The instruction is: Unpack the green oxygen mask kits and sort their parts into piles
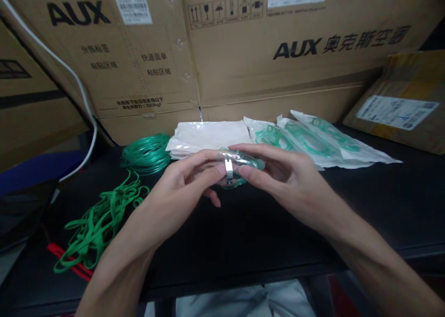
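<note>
Both hands hold a clear, green-tinted plastic oxygen mask (pixel 237 181) above the middle of the black table. A small metal nose strip (pixel 229 170) sits on its surface. My left hand (pixel 187 178) grips the mask from the left, its thumb against the metal strip. From the other side my right hand (pixel 281 168) closes on it, thumb on the near face and fingers over the top. Parts of the mask are hidden behind the fingers. Left of my left hand lie a tangle of green elastic straps (pixel 100 222) and a coil of green tubing (pixel 146 154).
White pouches (pixel 212 136) are stacked behind the hands. Several packed pouches with green tubing (pixel 309 138) lie to their right. Cardboard boxes (pixel 236 71) wall off the back, with another carton (pixel 403 99) at right. A red-handled tool (pixel 69 261) lies under the straps. A white cable (pixel 83 90) hangs at left.
</note>
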Available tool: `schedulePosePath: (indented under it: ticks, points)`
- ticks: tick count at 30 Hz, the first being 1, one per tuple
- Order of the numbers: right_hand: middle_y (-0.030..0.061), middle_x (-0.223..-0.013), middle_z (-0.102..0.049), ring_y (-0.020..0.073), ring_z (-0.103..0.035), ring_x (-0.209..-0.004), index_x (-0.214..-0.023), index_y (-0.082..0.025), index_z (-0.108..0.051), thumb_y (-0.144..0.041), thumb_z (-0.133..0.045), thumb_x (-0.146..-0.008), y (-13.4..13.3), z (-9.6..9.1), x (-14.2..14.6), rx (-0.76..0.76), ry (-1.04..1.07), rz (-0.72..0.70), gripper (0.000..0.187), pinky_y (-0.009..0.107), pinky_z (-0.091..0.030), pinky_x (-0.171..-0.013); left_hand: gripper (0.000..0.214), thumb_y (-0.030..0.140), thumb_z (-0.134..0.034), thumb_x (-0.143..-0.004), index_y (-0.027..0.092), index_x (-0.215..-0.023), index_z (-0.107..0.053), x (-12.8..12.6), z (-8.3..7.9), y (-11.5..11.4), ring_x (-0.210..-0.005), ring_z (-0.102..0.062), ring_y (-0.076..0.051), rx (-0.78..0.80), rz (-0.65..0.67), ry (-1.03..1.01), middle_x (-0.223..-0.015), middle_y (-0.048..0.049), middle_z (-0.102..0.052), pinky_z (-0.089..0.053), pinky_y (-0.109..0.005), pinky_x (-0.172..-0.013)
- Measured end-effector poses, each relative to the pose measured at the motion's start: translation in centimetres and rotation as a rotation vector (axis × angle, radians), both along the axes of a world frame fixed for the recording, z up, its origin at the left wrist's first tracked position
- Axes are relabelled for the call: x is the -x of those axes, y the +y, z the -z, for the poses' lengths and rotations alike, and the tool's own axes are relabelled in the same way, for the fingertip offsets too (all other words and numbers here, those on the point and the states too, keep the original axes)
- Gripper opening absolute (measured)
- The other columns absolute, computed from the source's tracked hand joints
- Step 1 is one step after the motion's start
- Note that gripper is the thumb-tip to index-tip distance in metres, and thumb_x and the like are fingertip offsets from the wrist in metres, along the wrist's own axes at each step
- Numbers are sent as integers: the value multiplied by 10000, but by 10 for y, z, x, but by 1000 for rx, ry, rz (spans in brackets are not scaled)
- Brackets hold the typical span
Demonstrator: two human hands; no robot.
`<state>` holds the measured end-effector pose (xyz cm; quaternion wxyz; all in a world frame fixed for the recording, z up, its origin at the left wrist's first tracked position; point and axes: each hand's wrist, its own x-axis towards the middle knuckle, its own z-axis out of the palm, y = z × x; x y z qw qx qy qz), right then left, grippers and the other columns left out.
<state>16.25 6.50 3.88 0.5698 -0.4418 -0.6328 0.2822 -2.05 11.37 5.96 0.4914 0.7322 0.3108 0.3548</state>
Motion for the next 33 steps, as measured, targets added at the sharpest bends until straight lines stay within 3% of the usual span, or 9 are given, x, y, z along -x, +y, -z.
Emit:
schedulePosePath:
  ticks: [4,10,14,17,20,23,33]
  points:
    - [-14,-1135,-763,269,-707,-1098,-1077,-359,-779,-273,-720,-863,1,1,2,-28,-39,20,237,422,-580,-984,208,276,-653,-897,214,-1060,-767,-1,1,0,-728,-649,-133,-71,-9,45,-983,-23,-724,-507,-144,-476]
    - [-15,-1093,-775,248,-720,-1058,-1058,-334,-788,-221,-726,-856,2,2,0,-80,-125,91,240,413,-561,-1009,225,344,-647,-910,204,-1051,-753,-3,4,0,-729,-679,-142,-144,-46,117,-1098,-33,-723,-563,-183,-528]
    - [-7,-1108,-775,252,-713,-1074,-1068,-301,-788,-202,-707,-874,2,2,-2,-125,-178,203,233,411,-561,-1007,230,365,-666,-905,199,-1059,-704,-6,7,0,-827,-692,-160,-210,-196,65,-1099,-23,-702,-583,-183,-573]
    - [-17,-1106,-778,250,-722,-1062,-1078,-311,-787,-188,-701,-886,2,3,-3,-168,-192,279,244,392,-584,-981,210,390,-683,-898,192,-965,-702,-6,7,-1,-745,-657,-121,-293,-292,67,-988,-4,-706,-540,-157,-570]
    - [-30,-1123,-776,242,-725,-1082,-1077,-327,-793,-148,-686,-896,4,4,-3,-221,-198,290,276,343,-597,-981,194,380,-677,-909,196,-891,-740,-6,6,-3,-606,-615,-91,-319,-243,139,-736,29,-683,-488,-153,-548]
    - [-45,-1139,-768,233,-720,-1103,-1087,-331,-793,-120,-678,-900,4,5,-3,-252,-197,273,304,304,-596,-996,171,358,-676,-915,211,-940,-760,-7,5,-6,-492,-581,-79,-284,-171,154,-581,62,-640,-462,-158,-494]
    - [-52,-1168,-757,254,-705,-1134,-1128,-371,-770,-128,-671,-916,1,4,-5,-251,-206,201,337,366,-592,-1022,128,344,-683,-917,243,-937,-760,-4,8,-5,-424,-568,-64,-331,-144,184,-558,85,-655,-453,-151,-449]
